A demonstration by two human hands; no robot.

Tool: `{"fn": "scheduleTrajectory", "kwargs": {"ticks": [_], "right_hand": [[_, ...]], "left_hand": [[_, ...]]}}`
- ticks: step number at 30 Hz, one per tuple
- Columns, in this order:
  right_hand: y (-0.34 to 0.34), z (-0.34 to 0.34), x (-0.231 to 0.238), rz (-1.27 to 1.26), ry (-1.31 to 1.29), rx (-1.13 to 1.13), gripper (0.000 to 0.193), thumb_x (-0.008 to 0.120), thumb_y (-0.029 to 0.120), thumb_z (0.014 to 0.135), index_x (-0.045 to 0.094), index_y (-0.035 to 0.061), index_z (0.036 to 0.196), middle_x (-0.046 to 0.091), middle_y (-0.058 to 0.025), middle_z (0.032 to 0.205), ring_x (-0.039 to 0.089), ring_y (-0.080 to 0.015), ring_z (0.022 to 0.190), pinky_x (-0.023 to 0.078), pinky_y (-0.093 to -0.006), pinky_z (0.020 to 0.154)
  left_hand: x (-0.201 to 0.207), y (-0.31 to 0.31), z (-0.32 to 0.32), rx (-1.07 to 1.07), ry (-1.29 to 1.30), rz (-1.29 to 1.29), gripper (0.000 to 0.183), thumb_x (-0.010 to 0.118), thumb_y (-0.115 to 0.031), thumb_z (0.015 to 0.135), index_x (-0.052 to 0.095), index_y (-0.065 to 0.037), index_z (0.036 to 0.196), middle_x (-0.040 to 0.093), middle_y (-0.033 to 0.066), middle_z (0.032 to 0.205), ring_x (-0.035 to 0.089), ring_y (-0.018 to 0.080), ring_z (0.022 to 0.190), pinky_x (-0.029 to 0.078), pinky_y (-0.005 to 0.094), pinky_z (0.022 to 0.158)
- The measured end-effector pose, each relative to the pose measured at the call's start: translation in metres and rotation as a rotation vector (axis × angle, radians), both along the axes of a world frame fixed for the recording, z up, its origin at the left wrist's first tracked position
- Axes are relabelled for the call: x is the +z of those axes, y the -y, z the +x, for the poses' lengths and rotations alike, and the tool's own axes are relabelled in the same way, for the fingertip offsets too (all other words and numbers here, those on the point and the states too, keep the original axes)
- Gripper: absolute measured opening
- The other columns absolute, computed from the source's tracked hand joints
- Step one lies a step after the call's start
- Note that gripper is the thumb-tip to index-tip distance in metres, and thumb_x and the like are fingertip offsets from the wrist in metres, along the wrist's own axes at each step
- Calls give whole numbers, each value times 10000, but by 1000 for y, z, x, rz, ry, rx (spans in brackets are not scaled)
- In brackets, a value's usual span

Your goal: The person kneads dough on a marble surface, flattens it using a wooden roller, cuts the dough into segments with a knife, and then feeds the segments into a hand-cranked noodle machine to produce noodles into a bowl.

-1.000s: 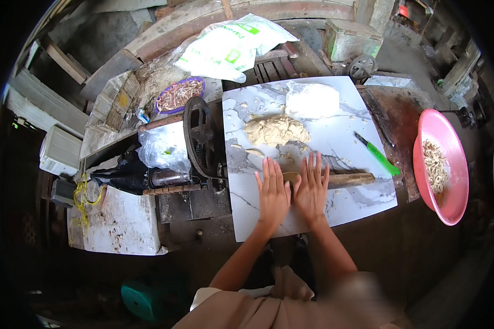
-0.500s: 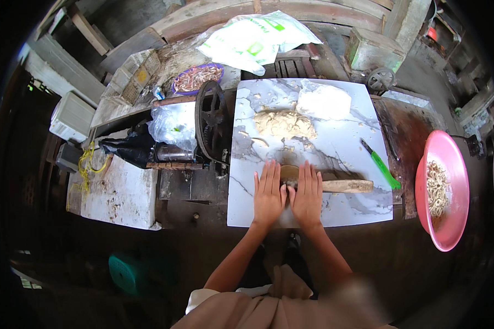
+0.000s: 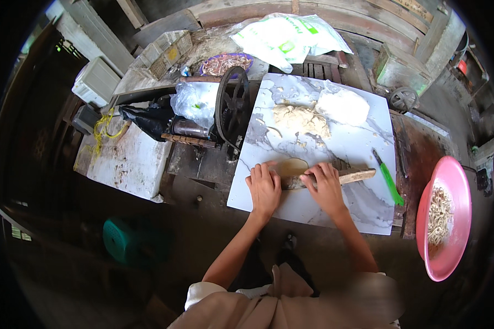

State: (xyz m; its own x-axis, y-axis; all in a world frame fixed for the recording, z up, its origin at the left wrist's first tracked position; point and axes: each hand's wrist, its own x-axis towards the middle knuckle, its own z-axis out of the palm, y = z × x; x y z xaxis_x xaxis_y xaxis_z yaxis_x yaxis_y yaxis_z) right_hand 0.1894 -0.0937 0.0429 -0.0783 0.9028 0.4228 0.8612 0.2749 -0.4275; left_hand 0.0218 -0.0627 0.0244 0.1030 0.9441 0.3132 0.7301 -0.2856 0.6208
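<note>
A flat wooden stick lies across the near part of a white marble-patterned board. My right hand is closed over its middle, fingers bent round it. At the stick's left end is my left hand, its fingers curled down; what lies beneath them is hidden. Just beyond the stick, between my hands, shows a round, flat tan piece. Farther back sit a lumpy mass of pale dough and a white lump in clear plastic. A green-handled knife rests near the right edge.
Left of the board stands a machine with a dark hand wheel. A pink basin with pale strips is at the right. Behind are white-and-green sacks and a purple-rimmed tray. A green stool stands lower left.
My flat, outstretched hands have bent their fingers and moved apart, the right one going onto the stick. More of the round tan piece shows between them. The whole view has tilted.
</note>
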Motion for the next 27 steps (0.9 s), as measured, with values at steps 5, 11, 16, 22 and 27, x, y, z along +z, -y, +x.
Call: {"fn": "scheduleTrajectory", "kwargs": {"ticks": [5, 11, 16, 22, 27], "right_hand": [[-30, -25, -19, 142, 240, -262, 229, 558, 277, 834, 536, 55, 779, 492, -82, 821, 473, -247, 823, 362, -386, 738], [-98, -28, -6, 216, 317, -359, 183, 563, 244, 826, 573, 69, 774, 513, -70, 813, 470, -229, 865, 346, -379, 731], [-78, -31, -19, 158, 298, -301, 137, 573, 208, 803, 583, 75, 775, 523, -65, 798, 471, -215, 876, 341, -379, 730], [-84, -29, -13, 109, 288, -306, 123, 581, 196, 789, 588, 73, 778, 529, -57, 798, 467, -218, 884, 338, -377, 733], [-112, -29, -5, 135, 317, -300, 127, 594, 195, 780, 599, 68, 778, 526, -55, 802, 465, -220, 880, 338, -377, 731]], "left_hand": [[-5, -20, 24, 189, 39, -8, 206, 473, -134, 849, 493, -60, 1040, 517, 97, 944, 465, 261, 911, 312, 402, 746], [0, -93, 34, 298, -51, 178, 180, 477, -129, 849, 493, -63, 1016, 527, 100, 954, 470, 295, 927, 323, 436, 743], [-14, -69, 32, 278, -71, 61, 168, 463, -130, 866, 483, -62, 1018, 511, 107, 945, 459, 289, 917, 318, 417, 728], [-6, -76, 31, 266, -22, 92, 185, 470, -139, 872, 476, -59, 1039, 513, 117, 982, 455, 300, 938, 324, 438, 746], [-6, -104, 32, 286, -67, 106, 173, 466, -161, 885, 481, -63, 1027, 518, 115, 995, 460, 308, 958, 334, 455, 754]]}}
